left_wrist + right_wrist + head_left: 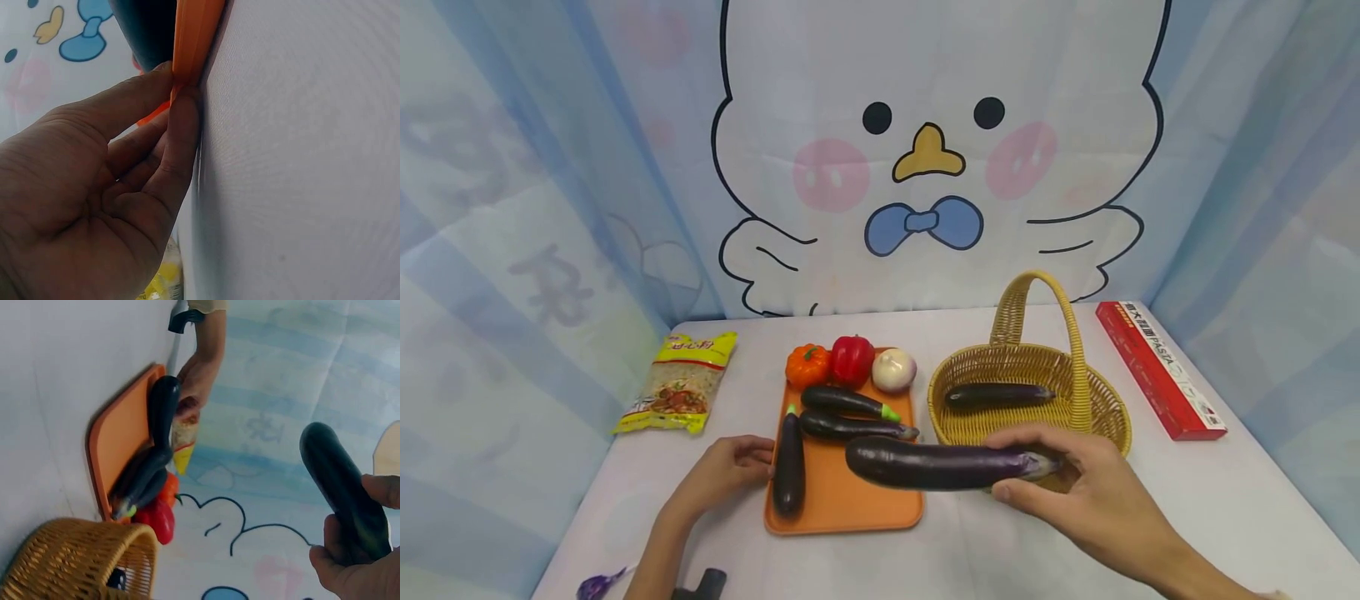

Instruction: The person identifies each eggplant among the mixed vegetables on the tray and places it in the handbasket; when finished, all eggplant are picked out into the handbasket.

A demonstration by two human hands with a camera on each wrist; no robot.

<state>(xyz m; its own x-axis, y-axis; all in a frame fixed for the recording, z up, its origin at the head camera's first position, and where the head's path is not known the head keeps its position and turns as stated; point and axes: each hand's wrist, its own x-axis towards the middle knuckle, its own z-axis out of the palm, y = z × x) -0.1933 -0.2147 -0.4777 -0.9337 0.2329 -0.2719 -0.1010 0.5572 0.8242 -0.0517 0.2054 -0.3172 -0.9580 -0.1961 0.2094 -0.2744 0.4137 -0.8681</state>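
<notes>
The place looked like a small curtained booth arranged round a single table [992, 542]. Pale blue fabric closed it in: a left curtain [497, 250] and a right curtain [1262, 192] hung in folds, and a far curtain [925, 92] carried a big printed cartoon chick [928, 154] with a blue bow tie [922, 222]. The white tabletop ran back to that far curtain. Groceries lent it a market-stall air: a yellow food packet [676, 387] at left, an orange tray [853, 511] of vegetables [842, 402] mid-table, a wicker basket [958, 371] and a red pasta box [1159, 371] at right. What building housed it could not be told.
</notes>
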